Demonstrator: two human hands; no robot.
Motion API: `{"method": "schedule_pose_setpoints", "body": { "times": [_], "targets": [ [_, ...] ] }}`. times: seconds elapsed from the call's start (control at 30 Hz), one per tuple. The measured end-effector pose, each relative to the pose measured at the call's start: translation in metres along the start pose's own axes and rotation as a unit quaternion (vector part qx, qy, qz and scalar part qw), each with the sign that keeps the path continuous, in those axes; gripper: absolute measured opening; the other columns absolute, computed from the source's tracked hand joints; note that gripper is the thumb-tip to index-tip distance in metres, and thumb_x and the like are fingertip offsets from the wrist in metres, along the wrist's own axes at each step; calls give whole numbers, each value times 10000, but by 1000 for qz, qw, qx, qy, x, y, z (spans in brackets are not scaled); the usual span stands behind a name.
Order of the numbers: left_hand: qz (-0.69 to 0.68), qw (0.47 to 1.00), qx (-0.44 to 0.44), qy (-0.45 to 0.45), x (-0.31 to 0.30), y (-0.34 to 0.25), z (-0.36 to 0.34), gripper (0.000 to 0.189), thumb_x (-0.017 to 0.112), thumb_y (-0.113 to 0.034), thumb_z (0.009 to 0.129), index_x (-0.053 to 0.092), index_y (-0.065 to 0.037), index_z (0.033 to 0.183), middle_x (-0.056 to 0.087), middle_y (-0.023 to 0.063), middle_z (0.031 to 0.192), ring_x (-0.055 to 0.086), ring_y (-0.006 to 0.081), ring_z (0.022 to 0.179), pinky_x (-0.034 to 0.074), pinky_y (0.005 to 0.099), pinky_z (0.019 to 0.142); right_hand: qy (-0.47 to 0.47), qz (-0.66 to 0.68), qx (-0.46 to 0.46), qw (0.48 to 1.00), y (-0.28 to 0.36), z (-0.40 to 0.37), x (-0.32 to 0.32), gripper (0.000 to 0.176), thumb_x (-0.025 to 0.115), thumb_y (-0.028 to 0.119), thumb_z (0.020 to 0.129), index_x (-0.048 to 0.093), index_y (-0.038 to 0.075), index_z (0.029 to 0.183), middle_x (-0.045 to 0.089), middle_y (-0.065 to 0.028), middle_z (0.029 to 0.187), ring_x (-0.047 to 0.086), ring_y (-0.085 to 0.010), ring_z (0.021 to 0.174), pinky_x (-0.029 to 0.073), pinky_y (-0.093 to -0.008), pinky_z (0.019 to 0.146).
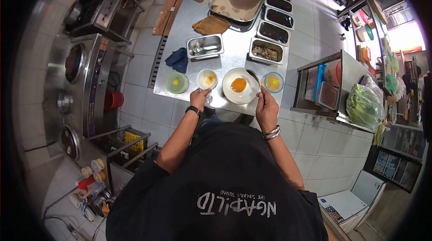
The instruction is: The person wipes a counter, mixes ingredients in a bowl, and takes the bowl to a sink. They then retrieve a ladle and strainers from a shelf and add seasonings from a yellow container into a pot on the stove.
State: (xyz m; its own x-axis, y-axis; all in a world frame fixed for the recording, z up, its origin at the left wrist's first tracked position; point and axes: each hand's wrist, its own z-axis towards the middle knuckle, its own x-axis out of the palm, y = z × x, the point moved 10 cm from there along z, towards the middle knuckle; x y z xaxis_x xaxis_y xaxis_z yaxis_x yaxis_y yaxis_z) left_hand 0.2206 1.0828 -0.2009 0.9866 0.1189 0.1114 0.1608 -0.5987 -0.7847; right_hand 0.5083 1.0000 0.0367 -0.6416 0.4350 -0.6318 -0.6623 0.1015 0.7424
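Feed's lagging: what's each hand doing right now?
Left hand: closed on the small white bowl.
Right hand: at the white plate rim; grip cannot be told.

We note steel table (231,52) centre, white tiled floor (139,81) all round table. Left of table: steel wok range (83,67). Right of table: steel shelf rack (350,67). Far right of table: bright window (405,36), daylight glare.

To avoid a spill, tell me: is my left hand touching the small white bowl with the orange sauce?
Touching. The head view shows the left hand with its fingertips on the near rim of the small white bowl, with no gap between them.
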Motion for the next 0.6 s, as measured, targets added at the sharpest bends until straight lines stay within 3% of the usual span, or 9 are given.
{"method": "schedule_pose_setpoints", "body": {
  "times": [0.23,0.33,0.4,0.5,0.6],
  "targets": [
    [105,994,13,-11,-11,-1,-4,221,716,-114,825,692,-11,1019,686,41,866,607,102,737,471,279,651,-25,-2,-52,998,22,6,-15,277,554,48,913,622,14,1179,679,-156,854,657,-311,769,521,-396,698],
    [164,985,60,-4,-12,-2,-5,335,701,-203,853,654,27,1092,696,85,942,640,163,797,491,291,725,-42,-4,-69,997,33,8,-23,268,572,31,908,628,8,1169,690,-144,855,674,-277,763,531,-361,694],
    [271,939,167,-126,-24,-23,-18,392,709,-353,845,701,13,987,712,105,861,658,199,754,499,338,701,-54,-11,-78,995,37,10,-28,260,586,24,907,631,6,1162,700,-138,859,692,-250,763,540,-332,695],
    [355,923,123,-83,-23,-20,-24,443,693,-427,844,715,0,960,718,126,846,675,241,781,505,352,728,-85,6,-102,991,41,10,-35,252,587,26,911,635,11,1158,699,-133,853,693,-237,766,539,-323,684],
    [391,907,128,-93,-26,-18,-29,408,681,-409,862,722,-11,942,712,98,792,654,203,725,496,327,696,-82,0,-107,991,32,8,-27,260,582,10,906,634,15,1161,695,-139,860,686,-248,778,535,-328,697]
  ]
}}
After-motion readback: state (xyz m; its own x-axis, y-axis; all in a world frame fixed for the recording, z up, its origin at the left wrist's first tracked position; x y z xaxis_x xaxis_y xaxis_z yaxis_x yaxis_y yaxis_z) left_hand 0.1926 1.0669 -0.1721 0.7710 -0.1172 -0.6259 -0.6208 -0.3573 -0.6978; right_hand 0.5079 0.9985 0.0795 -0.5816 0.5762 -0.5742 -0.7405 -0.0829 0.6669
